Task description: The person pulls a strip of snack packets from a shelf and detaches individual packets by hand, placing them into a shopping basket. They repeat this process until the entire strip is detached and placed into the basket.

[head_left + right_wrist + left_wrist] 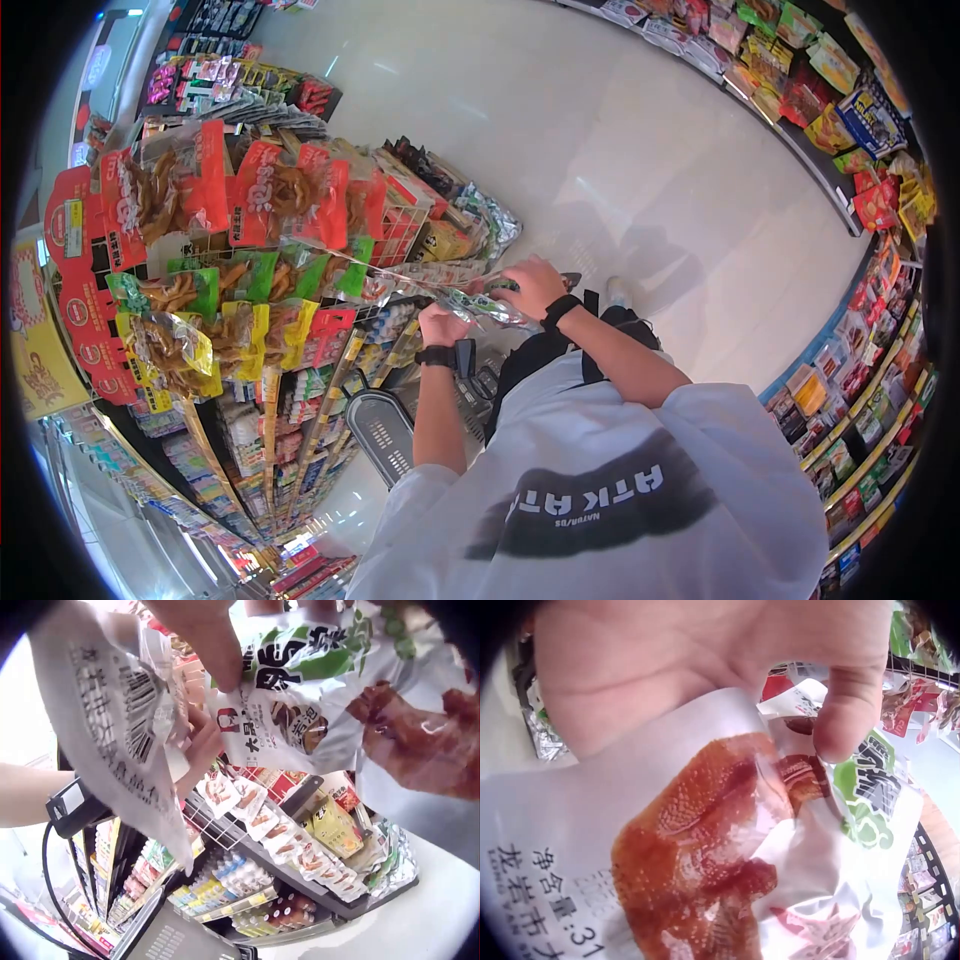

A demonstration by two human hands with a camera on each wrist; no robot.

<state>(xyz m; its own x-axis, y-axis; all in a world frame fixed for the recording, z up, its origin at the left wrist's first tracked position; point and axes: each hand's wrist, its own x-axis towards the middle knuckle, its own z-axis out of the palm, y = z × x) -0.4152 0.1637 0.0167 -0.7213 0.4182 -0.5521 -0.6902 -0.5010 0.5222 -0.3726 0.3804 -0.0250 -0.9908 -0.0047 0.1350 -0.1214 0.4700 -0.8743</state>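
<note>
We hold a probably light, crinkly snack packet (487,306) in front of the shop shelf (268,385), left hand (441,325) and right hand (533,287) both pinching its edges with curled fingers; the slippery film looks best gripped at the flat sealed rim.

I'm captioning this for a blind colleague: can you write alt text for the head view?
A person in a white T-shirt holds snack packets in left hand and right hand beside a wire rack hung with red, green and yellow snack bags. Pale glossy floor stretches ahead, with stocked shelves along the right.
</note>
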